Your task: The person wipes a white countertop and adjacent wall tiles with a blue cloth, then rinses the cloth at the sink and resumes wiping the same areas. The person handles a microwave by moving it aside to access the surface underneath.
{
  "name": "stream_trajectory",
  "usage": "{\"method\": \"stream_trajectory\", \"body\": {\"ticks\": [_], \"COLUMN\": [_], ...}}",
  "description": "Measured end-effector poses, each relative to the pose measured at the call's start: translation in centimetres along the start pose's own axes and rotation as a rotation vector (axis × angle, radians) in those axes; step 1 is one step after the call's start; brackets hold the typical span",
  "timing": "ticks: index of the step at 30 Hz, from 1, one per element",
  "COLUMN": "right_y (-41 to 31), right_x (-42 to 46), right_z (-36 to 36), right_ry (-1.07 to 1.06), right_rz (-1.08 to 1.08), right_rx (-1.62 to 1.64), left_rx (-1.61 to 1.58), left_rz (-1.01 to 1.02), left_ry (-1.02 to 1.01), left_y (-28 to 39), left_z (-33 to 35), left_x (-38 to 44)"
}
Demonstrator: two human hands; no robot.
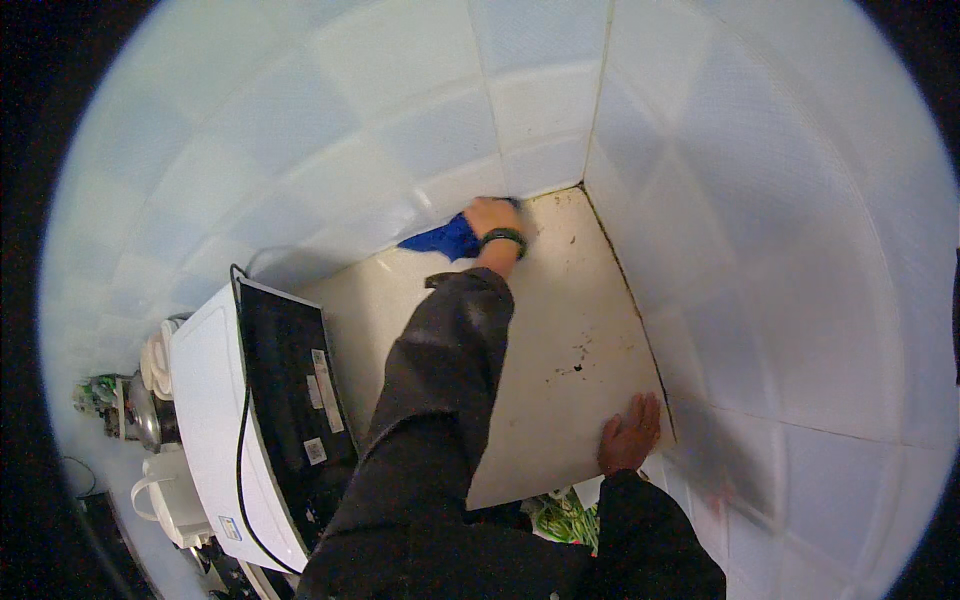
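My left hand (495,217), with a dark band on its wrist, is on a blue cloth (448,238) where the pale countertop (540,315) meets the tiled wall. The cloth spreads out to the left of the hand; the fingers are partly hidden and slightly blurred. My right hand (630,436) rests on the countertop near its front right edge, palm down, with nothing in it. Dark specks (577,367) and small crumbs lie on the surface between the hands, and a few more lie near the back corner. Dark grime runs along the right-hand wall joint.
A white box-shaped appliance (210,360) with a black panel and a loose black cord stands at left. Beyond it are a white jug (171,495) and a metal lid (142,412). Green vegetables (566,517) lie below the front edge. Tiled walls (720,247) enclose the back and right.
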State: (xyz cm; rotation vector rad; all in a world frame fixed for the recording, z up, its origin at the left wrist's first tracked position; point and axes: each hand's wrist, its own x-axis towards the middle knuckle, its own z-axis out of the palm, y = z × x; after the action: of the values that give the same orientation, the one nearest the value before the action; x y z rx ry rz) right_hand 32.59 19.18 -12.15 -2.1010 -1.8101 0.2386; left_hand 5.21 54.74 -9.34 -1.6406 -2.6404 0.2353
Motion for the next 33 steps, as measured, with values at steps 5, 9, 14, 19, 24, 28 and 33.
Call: {"method": "stream_trajectory", "body": {"ticks": [5,9,14,19,24,28,33], "right_y": [-0.1,0.0,0.3,0.5,0.9,0.9,0.5], "right_x": [-0.1,-0.3,-0.4,-0.4,-0.1,-0.2,-0.3], "right_z": [-0.2,-0.3,0.2,0.5,0.6,0.7,0.3], "right_ry": [0.009,-0.003,0.033,0.029,-0.01,-0.036,-0.062], "right_rz": [-0.037,-0.08,-0.049,-0.007,0.007,0.024,0.018], "right_rx": [-0.07,-0.077,-0.061,-0.024,0.018,0.035,0.0], "left_rx": [-0.047,-0.046,0.029,-0.465,-0.268,-0.162,-0.168], "left_rz": [0.523,0.679,0.823,0.829,0.293,0.362,0.159], "left_ry": [-0.049,0.051,-0.458,-0.465,-0.362,-0.263,-0.284], "left_y": [8.5,6.6,-0.8,-7.2,-1.2,5.6,11.5], "left_z": [-0.8,-0.1,-3.8,-4.3,2.1,3.2,1.8], "left_x": [-4.4,-7.3,-9.3,-7.3,-5.3,-2.3,-1.0]}}
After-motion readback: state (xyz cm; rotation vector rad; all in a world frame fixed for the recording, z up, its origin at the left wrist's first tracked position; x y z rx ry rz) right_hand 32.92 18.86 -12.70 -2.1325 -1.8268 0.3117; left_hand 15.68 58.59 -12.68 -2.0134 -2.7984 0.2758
